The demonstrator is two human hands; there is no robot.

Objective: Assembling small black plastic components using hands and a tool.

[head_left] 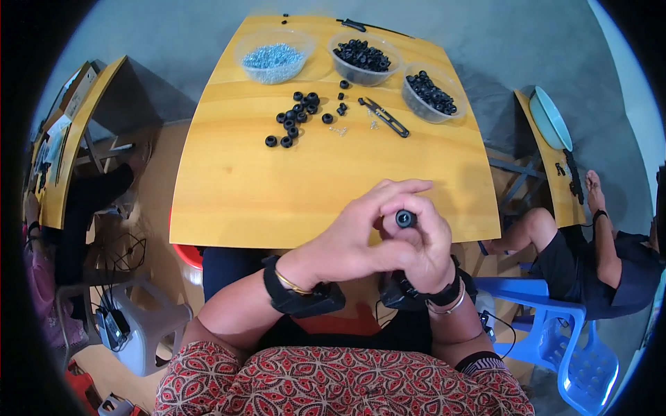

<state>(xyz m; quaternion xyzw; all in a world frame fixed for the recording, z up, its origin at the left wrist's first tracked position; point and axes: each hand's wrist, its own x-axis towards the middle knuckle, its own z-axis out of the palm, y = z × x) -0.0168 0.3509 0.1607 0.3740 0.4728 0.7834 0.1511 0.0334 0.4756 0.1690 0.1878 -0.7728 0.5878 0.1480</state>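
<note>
Currently both hands are working together, lower ctr of frame: the right hand (436,239) is curling round a small black cylinder (406,219), round end facing up, & the left hand (357,232) is pressing in alongside. Can't tell if the left's fingers are gripping the piece too. Step in hand is prob. handling this one part; next move is likely calling for a steady hold w/ small finger adjustments.

Hands are hovering nr the bench's (257,201) front edge, so the wrists are hanging past it; anything slipping is risking the floor. Open room is stretching from mid-left to ctr-right of the bench. Beyond, upper ctr, loose black parts (302,118) are lying scattered, w/ black snips (386,118) resting to their right. Up top, 3 clear bowls are standing: silvery-blue bits (274,55) L, black pieces (361,55) mid, more black pieces (430,93) R.
</note>
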